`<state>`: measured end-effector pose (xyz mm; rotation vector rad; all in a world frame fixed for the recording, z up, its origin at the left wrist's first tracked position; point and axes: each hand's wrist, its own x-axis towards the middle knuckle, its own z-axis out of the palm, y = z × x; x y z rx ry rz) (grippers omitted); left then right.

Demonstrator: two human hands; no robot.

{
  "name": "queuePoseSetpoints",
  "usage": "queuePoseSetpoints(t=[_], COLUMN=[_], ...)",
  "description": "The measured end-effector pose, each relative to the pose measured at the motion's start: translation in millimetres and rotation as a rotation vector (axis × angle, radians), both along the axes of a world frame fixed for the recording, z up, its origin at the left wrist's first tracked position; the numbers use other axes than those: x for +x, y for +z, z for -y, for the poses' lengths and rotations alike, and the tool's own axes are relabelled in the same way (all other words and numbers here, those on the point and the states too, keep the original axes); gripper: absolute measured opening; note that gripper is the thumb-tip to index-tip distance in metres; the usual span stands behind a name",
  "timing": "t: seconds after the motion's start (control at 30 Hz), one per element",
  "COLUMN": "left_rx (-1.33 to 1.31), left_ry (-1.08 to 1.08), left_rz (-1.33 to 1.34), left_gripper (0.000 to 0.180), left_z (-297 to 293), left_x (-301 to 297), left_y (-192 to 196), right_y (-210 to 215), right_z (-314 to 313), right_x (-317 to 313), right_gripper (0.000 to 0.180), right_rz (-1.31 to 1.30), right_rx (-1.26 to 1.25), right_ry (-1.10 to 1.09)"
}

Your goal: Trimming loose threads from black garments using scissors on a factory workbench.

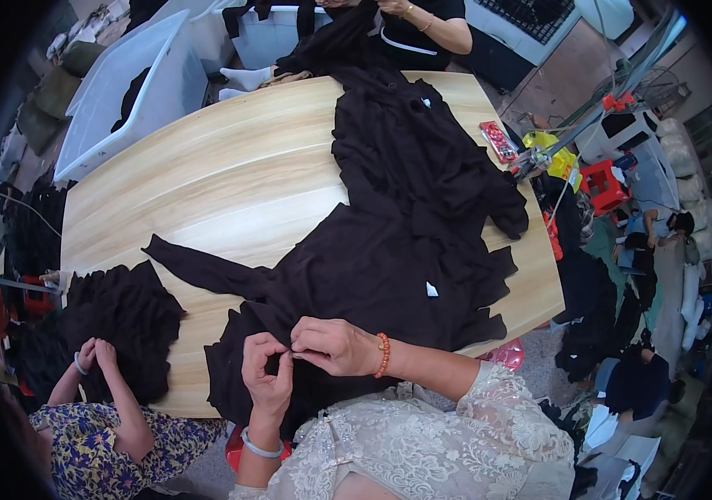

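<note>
Both hands' fingers [289, 354] pinch black garment [389, 258] near edge.

Black garments [406, 242] on pale wood-grain table [214, 167]; orange bead bracelet [384, 354], white lace sleeve [489, 417].

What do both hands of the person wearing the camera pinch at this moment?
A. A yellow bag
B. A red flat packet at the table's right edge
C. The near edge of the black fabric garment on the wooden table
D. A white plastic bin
C: the left hand and right hand meet, fingers closed on the near edge of the black fabric garment spread across the light wooden table.
</note>
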<state>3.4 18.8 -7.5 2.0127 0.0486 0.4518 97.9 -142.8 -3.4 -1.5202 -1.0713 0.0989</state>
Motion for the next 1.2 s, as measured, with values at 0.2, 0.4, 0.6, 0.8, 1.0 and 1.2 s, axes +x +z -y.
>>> queuePoseSetpoints(t=[0.2,0.4,0.6,0.8,1.0,1.2], left_rx=[0.011,-0.412,-0.728,-0.411,-0.799,-1.339], left_ry=[-0.038,-0.246,-0.141,0.082,0.147,0.092], left_rz=[0.03,-0.154,0.002,0.093,0.074,0.203], left_gripper=[0.048,0.014,0.02,0.022,0.023,0.019], left_z=[-2.4,-13.9,8.5,24.9,2.5,-29.5], left_x=[5.3,9.9,-1.6,-12.9,-13.8,-14.6], left_y=[13.5,1.3,-11.2,-6.1,-8.9,6.1], right_y=[7.2,8.3,14.8,13.7,27.9,33.6], right_z=[-2.1,-0.7,-4.6,-16.6,-15.0,-2.0], right_x=[1.4,-8.3,-20.1,-23.0,-12.7,16.3], right_gripper=[0.011,0.018,0.022,0.025,0.017,0.074], right_rz=[0.137,0.08,0.113,0.268,-0.064,0.1], right_rx=[-0.074,-0.084,-0.075,-0.119,-0.135,-0.506], right_ry=[0.045,-0.099,-0.219,-0.311,0.074,-0.125])
